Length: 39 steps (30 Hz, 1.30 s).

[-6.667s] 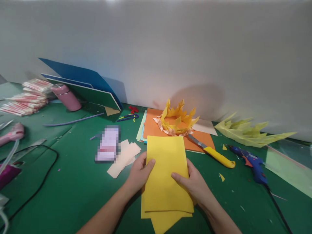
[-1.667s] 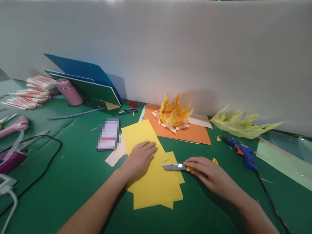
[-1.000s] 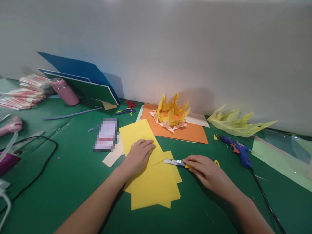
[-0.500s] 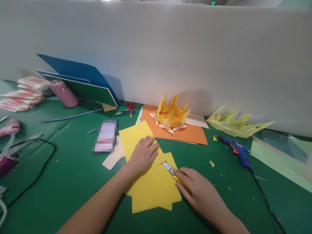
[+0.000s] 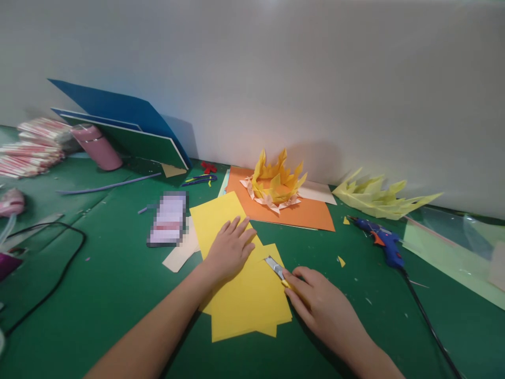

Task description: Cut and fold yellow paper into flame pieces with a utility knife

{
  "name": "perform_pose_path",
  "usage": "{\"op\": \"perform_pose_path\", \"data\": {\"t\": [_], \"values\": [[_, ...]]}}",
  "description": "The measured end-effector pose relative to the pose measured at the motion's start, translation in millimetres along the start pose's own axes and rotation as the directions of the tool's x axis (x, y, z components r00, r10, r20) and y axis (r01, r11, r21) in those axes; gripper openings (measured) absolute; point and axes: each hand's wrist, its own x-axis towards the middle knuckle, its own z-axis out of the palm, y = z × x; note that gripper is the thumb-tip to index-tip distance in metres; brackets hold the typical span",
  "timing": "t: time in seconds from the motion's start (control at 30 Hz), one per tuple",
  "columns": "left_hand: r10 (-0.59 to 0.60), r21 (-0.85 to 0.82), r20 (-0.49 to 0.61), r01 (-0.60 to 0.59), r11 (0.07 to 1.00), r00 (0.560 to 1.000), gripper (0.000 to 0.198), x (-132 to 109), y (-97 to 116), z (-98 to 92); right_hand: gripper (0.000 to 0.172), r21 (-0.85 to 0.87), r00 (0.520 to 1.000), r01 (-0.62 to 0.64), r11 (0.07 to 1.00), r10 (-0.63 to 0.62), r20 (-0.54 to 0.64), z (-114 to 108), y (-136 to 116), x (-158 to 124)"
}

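Several sheets of yellow paper (image 5: 248,300) lie overlapped at odd angles on the green table in front of me. My left hand (image 5: 231,247) rests on the upper sheet, fingers spread and pressing flat. In my right hand (image 5: 315,297) is a utility knife (image 5: 275,267), its yellow handle mostly hidden by the fingers. The blade points up and left, with its tip at the right edge of the upper sheet, close to my left fingers. Beyond the sheets, a yellow-orange paper crown of leaf shapes (image 5: 276,181) with a pale pink base sits on orange paper (image 5: 315,216).
A blue glue gun (image 5: 384,242) with a black cord lies at right, near a pale yellow spiky paper piece (image 5: 384,197). A phone (image 5: 168,218) lies left of the sheets. Farther left are a pink bottle (image 5: 98,147), leaning boards (image 5: 130,113) and a black cable (image 5: 77,252).
The knife tip has moved slightly up and right relative to the sheet edge. My left hand stays flat on the paper. The whole view has shifted a little.
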Motion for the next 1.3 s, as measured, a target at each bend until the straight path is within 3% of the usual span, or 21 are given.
{"op": "perform_pose_path", "data": {"t": [0.43, 0.9, 1.07, 1.2, 1.3], "values": [[-0.015, -0.006, 0.027, 0.015, 1.000, 1.000, 0.038, -3, 3, -2.8, 0.031, -0.002, 0.997, 0.070, 0.998, -0.070, 0.014, 2, 13, 6], [-0.030, -0.035, 0.046, 0.031, 0.999, 0.998, 0.050, -4, 0, 2.0, 0.029, 0.005, 0.991, 0.136, 0.991, -0.136, 0.016, 8, 26, 42], [-0.032, -0.055, 0.057, 0.035, 0.998, 0.998, 0.045, -5, 5, -11.2, 0.030, -0.011, 0.988, 0.154, 0.988, -0.154, 0.021, 4, 30, 48], [0.017, -0.161, -0.004, -0.018, 0.987, 1.000, 0.038, -6, 9, -26.5, 0.031, 0.082, 0.978, 0.194, 0.978, -0.199, 0.061, -10, 30, 40], [-0.059, -0.224, -0.044, 0.048, 0.974, 0.997, 0.033, -4, 4, -28.7, 0.030, 0.115, 0.975, 0.188, 0.975, -0.200, 0.098, -17, 27, 32]]}}
